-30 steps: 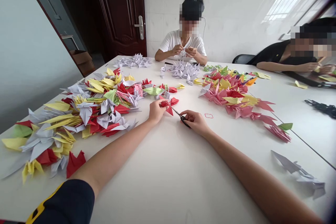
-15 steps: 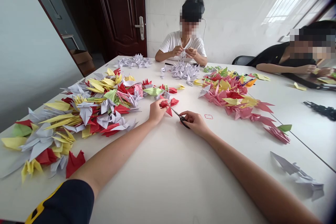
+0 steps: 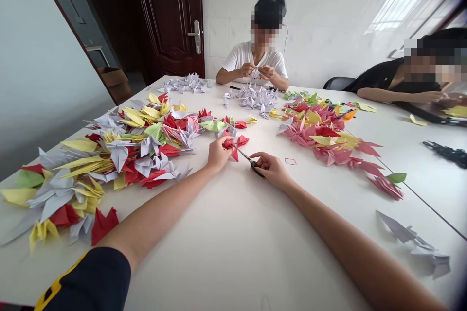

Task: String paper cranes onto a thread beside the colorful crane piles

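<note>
pointed red origami crane (image 3: 229, 144) pinched by left hand (image 3: 219, 154)

Just beyond the left hand (image 3: 219, 154), a heap of paper cranes (image 3: 146, 155) spreads along its outer side and blocks any sideways pass. Between that hand and the right hand (image 3: 272, 170), the scissors (image 3: 252, 165) and a red paper crane (image 3: 233, 145) fill the gap. Past the right hand, a hand can cross white table (image 3: 233, 257) and a small red loop (image 3: 290, 161) before meeting a second heap of cranes (image 3: 328, 138). Toward the body, the white table runs unbroken beneath both forearms. Ahead, a pile of pale cranes (image 3: 255, 98) stands well beyond the hands.
</note>
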`<state>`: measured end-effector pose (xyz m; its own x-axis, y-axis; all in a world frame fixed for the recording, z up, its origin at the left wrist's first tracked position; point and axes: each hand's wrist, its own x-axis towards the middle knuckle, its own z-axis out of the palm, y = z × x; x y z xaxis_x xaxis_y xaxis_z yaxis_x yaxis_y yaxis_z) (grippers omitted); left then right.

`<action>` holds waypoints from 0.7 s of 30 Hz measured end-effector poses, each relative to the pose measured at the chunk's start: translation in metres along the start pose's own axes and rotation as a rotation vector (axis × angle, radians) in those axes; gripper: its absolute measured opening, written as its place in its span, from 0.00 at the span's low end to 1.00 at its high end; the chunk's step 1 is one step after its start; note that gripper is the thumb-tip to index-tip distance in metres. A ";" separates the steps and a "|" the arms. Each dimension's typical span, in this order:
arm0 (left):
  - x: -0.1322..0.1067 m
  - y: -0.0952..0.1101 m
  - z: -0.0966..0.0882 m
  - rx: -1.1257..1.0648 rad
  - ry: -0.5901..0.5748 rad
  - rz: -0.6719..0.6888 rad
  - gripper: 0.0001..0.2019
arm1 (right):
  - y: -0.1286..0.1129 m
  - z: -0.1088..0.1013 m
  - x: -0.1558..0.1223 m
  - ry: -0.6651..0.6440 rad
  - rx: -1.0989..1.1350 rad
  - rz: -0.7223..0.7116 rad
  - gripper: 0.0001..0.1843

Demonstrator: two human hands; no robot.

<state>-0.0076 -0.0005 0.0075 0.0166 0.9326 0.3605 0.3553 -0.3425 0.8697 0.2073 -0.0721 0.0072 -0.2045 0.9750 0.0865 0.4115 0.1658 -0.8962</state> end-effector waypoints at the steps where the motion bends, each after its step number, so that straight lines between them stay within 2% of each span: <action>1: 0.000 0.001 0.000 -0.001 -0.006 -0.007 0.19 | 0.000 0.000 0.000 -0.003 0.001 -0.001 0.28; 21: 0.000 -0.001 0.000 -0.004 0.007 0.016 0.19 | -0.001 -0.001 0.000 -0.015 0.001 0.004 0.25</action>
<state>-0.0080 -0.0007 0.0067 0.0157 0.9260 0.3771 0.3513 -0.3582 0.8650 0.2076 -0.0719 0.0083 -0.2163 0.9733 0.0764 0.4115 0.1618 -0.8970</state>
